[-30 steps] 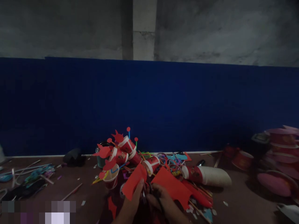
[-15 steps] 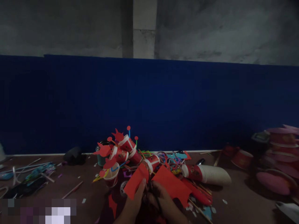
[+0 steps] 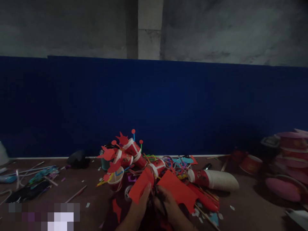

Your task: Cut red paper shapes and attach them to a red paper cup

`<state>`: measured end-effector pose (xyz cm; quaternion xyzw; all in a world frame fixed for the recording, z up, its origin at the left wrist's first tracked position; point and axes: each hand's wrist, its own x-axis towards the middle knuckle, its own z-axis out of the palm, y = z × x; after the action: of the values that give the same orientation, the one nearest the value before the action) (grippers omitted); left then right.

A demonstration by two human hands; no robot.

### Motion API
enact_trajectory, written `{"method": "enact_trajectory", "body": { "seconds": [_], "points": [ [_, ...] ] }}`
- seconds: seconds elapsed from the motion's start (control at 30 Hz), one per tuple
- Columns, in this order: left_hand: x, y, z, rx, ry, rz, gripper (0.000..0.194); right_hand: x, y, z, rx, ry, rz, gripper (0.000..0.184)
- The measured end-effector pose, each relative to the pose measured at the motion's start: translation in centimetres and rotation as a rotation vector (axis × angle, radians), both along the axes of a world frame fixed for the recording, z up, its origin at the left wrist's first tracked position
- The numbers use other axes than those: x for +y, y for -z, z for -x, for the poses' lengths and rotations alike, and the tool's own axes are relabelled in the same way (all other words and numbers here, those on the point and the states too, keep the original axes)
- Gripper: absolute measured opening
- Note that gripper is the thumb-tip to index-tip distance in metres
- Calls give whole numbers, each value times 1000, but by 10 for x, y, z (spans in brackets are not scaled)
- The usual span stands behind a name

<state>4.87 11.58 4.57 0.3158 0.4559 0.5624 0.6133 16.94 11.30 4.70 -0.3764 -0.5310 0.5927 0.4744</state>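
Note:
My left hand (image 3: 141,200) pinches a piece of red paper (image 3: 141,185) between thumb and fingers. Close beside it, my right hand (image 3: 166,202) is closed on dark-handled scissors (image 3: 164,207), whose blades lie at the paper's right edge. A larger sheet of red paper (image 3: 176,189), with a piece cut from its lower edge, lies just beyond my right hand. Past the hands, paper cups with red cut-out shapes (image 3: 122,157) lie in a cluster; one white-rimmed cup (image 3: 115,181) stands left of the paper. The undersides of both hands are in shadow.
A long stack of paper cups (image 3: 216,179) lies on its side at the right. Straws and ribbons (image 3: 40,176) are strewn at the left. Pink and red cup pieces (image 3: 288,160) are piled far right. A roll of tape (image 3: 128,193) sits by the paper. A blue panel (image 3: 154,102) stands behind.
The whole view has shifted slightly to the right. Both hands stay in nearly the same place, still on the red paper and the scissors.

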Motion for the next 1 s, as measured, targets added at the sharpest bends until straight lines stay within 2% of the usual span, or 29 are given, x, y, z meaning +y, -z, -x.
{"method": "enact_trajectory", "body": {
  "seconds": [0.17, 0.4, 0.7, 0.83, 1.0],
  "points": [
    [0, -1, 1, 0, 24, 9, 39, -1, -6, 0, 22, -24, 0, 45],
    [0, -3, 0, 3, -14, 8, 42, -2, -5, 1, 56, -44, 20, 37],
    [-2, -3, -2, -58, -24, 47, 41, -5, -15, 2, 87, -62, 13, 36],
    [-3, -7, -4, -65, -19, 48, 39, -4, -12, 3, 90, -47, 16, 39],
    [-2, -1, -3, -74, -44, 66, 42, -1, -3, 2, 74, -37, 0, 42]
  ]
}}
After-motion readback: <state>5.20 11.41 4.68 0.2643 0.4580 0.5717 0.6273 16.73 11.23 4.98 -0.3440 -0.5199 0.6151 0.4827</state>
